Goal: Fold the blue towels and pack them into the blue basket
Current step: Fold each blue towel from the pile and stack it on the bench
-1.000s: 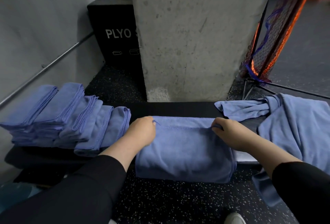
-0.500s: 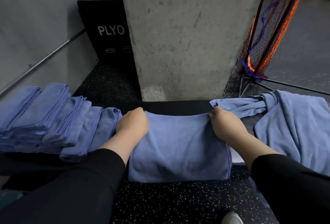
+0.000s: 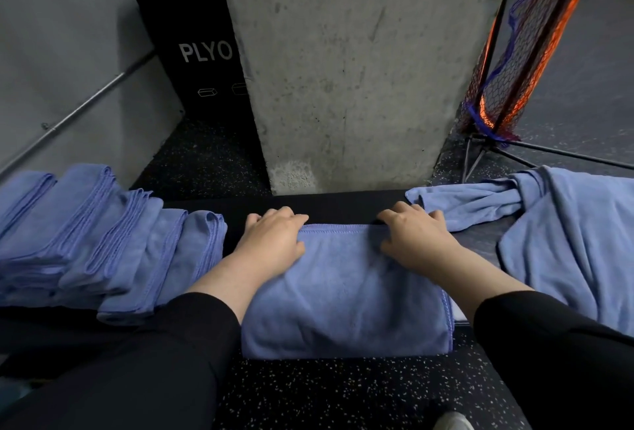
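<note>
Left hand point(image 3: 272, 241) and right hand point(image 3: 417, 237) flat on folded blue towel point(image 3: 343, 296) — fingers spread, basket unseen, towel's near edge overhanging bench

A gym: plyo box point(image 3: 202, 52), speckled rubber floor point(image 3: 343, 392), sports net point(image 3: 521, 42).

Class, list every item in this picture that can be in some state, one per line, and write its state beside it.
Middle towel: folded, draped over the bench's front edge.
Left hand: fingers fairly straight, resting on the towel's far left corner.
Right hand: fingers bent, resting on the far right corner.
Row of towels: folded, overlapping, at the left.
Towels at right: unfolded, rumpled.
Blue basket: not in view.
</note>
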### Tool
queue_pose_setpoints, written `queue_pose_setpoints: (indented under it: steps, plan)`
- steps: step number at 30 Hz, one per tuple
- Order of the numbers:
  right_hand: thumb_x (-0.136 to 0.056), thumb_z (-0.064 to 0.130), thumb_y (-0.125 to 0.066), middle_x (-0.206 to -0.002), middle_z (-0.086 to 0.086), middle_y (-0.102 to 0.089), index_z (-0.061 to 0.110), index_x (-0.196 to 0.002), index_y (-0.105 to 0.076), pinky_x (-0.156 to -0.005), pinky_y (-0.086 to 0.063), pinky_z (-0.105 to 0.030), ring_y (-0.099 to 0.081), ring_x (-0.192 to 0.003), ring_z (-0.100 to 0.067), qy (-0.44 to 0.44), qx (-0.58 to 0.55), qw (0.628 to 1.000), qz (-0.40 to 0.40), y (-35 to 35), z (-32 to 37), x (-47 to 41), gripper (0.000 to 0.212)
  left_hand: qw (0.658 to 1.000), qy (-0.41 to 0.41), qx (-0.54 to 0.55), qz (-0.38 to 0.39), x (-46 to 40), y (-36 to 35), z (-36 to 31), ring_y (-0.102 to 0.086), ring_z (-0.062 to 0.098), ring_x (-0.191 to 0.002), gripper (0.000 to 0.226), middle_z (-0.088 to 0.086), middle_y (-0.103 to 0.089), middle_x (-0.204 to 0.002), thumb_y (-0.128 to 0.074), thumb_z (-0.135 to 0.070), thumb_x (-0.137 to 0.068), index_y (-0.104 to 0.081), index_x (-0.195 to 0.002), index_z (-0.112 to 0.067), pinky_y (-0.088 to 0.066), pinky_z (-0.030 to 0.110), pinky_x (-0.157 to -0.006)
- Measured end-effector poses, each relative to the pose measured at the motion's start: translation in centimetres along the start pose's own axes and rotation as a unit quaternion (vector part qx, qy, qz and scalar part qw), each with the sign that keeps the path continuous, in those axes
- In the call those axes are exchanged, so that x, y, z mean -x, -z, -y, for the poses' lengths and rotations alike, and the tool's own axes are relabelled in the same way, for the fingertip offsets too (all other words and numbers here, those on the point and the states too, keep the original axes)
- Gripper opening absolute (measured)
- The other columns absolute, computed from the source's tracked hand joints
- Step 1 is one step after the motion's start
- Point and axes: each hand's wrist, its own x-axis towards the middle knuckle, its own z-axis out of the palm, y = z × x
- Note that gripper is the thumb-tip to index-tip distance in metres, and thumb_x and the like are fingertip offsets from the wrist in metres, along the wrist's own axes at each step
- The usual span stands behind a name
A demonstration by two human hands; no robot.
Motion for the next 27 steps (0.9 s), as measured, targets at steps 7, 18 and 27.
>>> queue_pose_setpoints:
  steps: [7,18,27]
  plan:
    - [-0.087,0.035,-0.056,-0.107,0.003,-0.055,0.026,-0.106,-0.060,-0.080,-0.027,-0.037,-0.053,-0.109,-0.022,0.014,-0.006,1.000,-0.020,0.6,-0.1,0.9,0.021,1.000,0.003,0.014,-0.017,1.0,0.7,-0.1,-0.050,0.017,-0.107,0.015,-0.008,-0.055,-0.107,-0.051,-0.031,-0.095,-0.061,-0.107,-0.029,-0.032,0.038,-0.097]
    - [-0.082,0.020,-0.059,-0.082,0.001,-0.059,0.022,-0.088,-0.047,-0.066,-0.042,-0.037,-0.058,-0.084,-0.029,0.028,-0.118,0.991,-0.062,5.5,-2.1,4.9,0.014,0.983,-0.002,0.151,-0.105,5.3,5.9,1.3,-0.056,0.020,-0.084,0.016,-0.005,-0.061,-0.084,-0.066,-0.035,-0.095,-0.056,-0.092,-0.023,-0.033,0.034,-0.068]
    - [-0.083,0.012,-0.065,-0.078,0.004,-0.061,0.024,-0.080,-0.060,-0.063,-0.036,-0.032,-0.054,-0.078,-0.020,0.011,-0.245,0.956,-0.164,10.6,-1.5,11.8,0.013,0.953,0.017,0.233,-0.191,11.5,8.8,2.4,-0.049,0.020,-0.069,0.033,-0.002,-0.051,-0.068,-0.058,-0.028,-0.099,-0.049,-0.069,-0.016,-0.038,0.039,-0.069]
